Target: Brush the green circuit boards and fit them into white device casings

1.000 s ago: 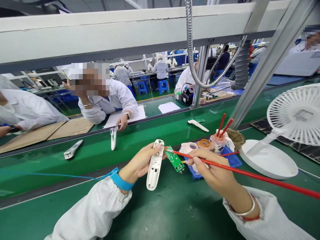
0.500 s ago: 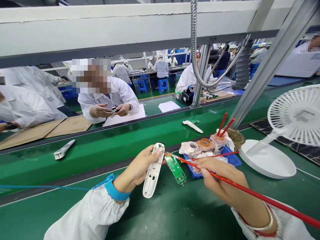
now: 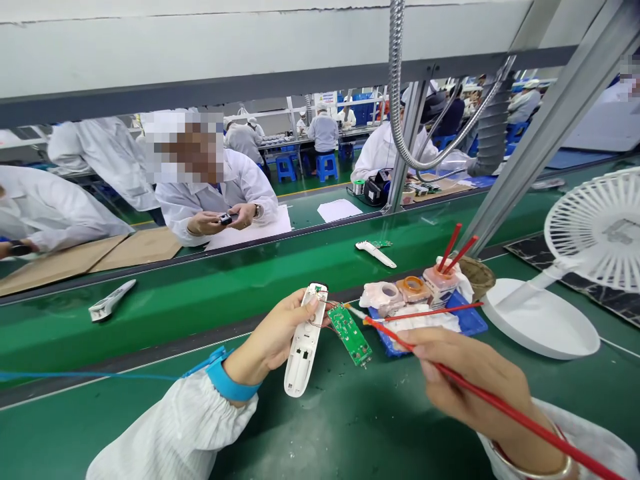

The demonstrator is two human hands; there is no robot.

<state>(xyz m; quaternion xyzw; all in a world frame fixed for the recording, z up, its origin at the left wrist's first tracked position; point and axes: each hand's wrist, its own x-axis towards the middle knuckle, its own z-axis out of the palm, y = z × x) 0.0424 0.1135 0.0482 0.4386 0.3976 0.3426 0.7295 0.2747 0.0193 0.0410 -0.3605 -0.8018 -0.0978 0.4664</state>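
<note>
My left hand (image 3: 280, 327) is closed on a long white plastic housing (image 3: 304, 353), its hollow inner side facing me and its rounded end down. Thin wires run from the housing's upper part to a green circuit board (image 3: 349, 335), which hangs at a slant to its right. Between the fingers of my right hand (image 3: 465, 377) is a red-handled paintbrush (image 3: 400, 340). The brush tip points left, close to the board's upper end; whether it touches cannot be made out. Beneath the brush lies a second red brush (image 3: 435, 311) on a blue tray (image 3: 473, 322).
On the tray stand small jars (image 3: 413, 288) and a container holding red sticks (image 3: 454, 245). A white fan (image 3: 545, 320) is at the right. White housings (image 3: 113, 300) lie on the green conveyor belt (image 3: 240, 270). Across it a co-worker (image 3: 215, 200) handles a small dark part.
My right hand has drawn the brush slightly right and down, away from the wires. The board has turned a little. White housings on the belt have shifted left.
</note>
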